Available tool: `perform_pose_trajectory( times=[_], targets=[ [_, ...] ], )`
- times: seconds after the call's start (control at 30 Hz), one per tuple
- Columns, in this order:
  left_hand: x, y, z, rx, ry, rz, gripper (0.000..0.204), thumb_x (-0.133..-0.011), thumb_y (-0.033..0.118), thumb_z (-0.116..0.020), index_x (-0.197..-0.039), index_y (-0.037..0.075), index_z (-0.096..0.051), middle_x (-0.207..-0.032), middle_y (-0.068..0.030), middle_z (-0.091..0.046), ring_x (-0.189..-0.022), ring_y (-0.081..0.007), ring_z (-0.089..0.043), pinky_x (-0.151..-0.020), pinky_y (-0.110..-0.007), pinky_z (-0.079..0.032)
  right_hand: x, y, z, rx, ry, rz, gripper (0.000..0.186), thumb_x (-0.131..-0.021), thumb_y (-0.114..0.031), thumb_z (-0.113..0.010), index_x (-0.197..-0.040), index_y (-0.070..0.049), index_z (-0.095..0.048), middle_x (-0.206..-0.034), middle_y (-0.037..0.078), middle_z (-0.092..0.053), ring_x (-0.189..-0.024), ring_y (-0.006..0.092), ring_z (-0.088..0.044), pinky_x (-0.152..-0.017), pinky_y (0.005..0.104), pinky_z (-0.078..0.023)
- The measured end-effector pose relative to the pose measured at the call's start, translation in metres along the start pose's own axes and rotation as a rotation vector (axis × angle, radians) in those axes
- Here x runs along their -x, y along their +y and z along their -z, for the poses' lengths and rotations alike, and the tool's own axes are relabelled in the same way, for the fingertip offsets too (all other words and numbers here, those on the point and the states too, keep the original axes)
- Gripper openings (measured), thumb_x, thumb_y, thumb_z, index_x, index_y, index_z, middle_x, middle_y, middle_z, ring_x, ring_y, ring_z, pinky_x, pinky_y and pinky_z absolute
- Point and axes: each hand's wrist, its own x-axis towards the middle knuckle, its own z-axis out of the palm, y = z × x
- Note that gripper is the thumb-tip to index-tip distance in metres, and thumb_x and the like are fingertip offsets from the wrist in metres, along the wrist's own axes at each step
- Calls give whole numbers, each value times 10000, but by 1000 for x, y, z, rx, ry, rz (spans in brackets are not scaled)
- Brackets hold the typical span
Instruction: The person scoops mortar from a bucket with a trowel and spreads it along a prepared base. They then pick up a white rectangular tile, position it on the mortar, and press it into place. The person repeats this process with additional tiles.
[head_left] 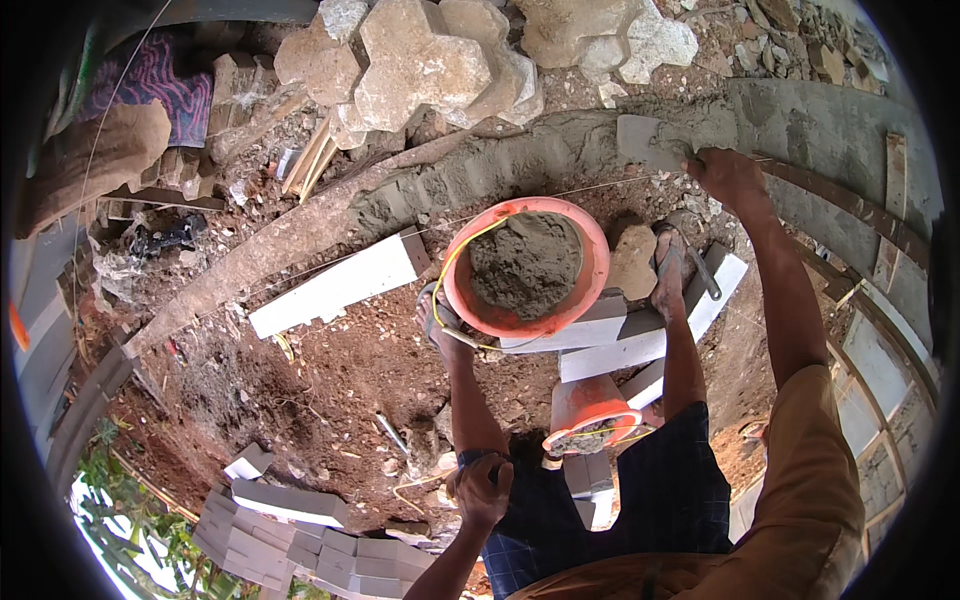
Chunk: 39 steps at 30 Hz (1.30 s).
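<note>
The reddish dirt ground (330, 385) fills most of the scene, and across it, curving up to the right, runs a low concrete strip (255, 250). Along that strip's right-hand half lies a bed of wet grey mortar (490, 165), rough and ridged. Beyond its far edge, rough paving slabs (425, 62) sit heaped on one another. Down in the ground's lower left corner there's a pile of pale blocks (290, 545), several layers deep.

Here's the big orange bucket (597, 250), between the person's feet and just off the strip's near edge, with grey mortar filling much of it and a yellow-sheathed handle slung down its left side. To its left, one long white block (335, 285) lies slantwise near the strip; a smaller orange bucket (578, 398) is nearer the person, between the legs.

Now the hands! The right hand (727, 178) reaches out to the strip's right end, fingers wrapped firmly round the trowel, its handle mostly hidden in the fist. The left hand (482, 492) rests at the left knee, fingers loosely bent, gripping nothing that shows. And the trowel (643, 140) itself: grey blade down against the mortar bed, pointing left. Thinnest of all, a string (590, 187) stretches along the near edge.
</note>
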Motion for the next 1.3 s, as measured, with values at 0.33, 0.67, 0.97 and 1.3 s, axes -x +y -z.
perform_pose_trajectory(
  times=[0.33, 0.67, 0.97, 1.3],
  targets=[
    [-12, -5, 21, 45, -159, 115, 182, -880, 201, -662, -890, 29, -721, -915, -191, -732, -857, -402, -701, -819, -467, -551, 155, -121, -86, -310, -89, 337, 454, -914, -471, -683, -1014, -30, -647, -864, 176, -717, -811, 327, -730, -705, 509, -558],
    [-14, 10, 28, -90, -134, 143, 263, -892, 289, -653, -905, 37, -726, -904, -196, -722, -878, -411, -694, -819, -479, -546, 311, -155, -138, -560, -293, 667, 705, -894, -314, -733, -1484, -56, -446, -1399, 209, -550, -1259, 361, -577, -1026, 475, -499],
    [-25, 58, 10, -224, -84, 238, 352, -875, 375, -671, -1058, 78, -715, -1097, -194, -686, -1084, -389, -643, -956, -474, -498, 323, 61, -86, -411, -640, -179, 918, -919, -647, -574, -1524, 17, -390, -1479, 309, -487, -1385, 428, -476, -1121, 502, -392],
    [57, 147, -23, -666, -358, -42, 410, -944, 406, -597, -1225, 132, -716, -1318, -130, -649, -1347, -324, -510, -1184, -675, -194, 304, 113, -17, -462, -695, -35, 780, -994, -614, -415, -1365, 49, -593, -1297, 198, -673, -1164, 303, -651, -1043, 414, -457]
  ],
)
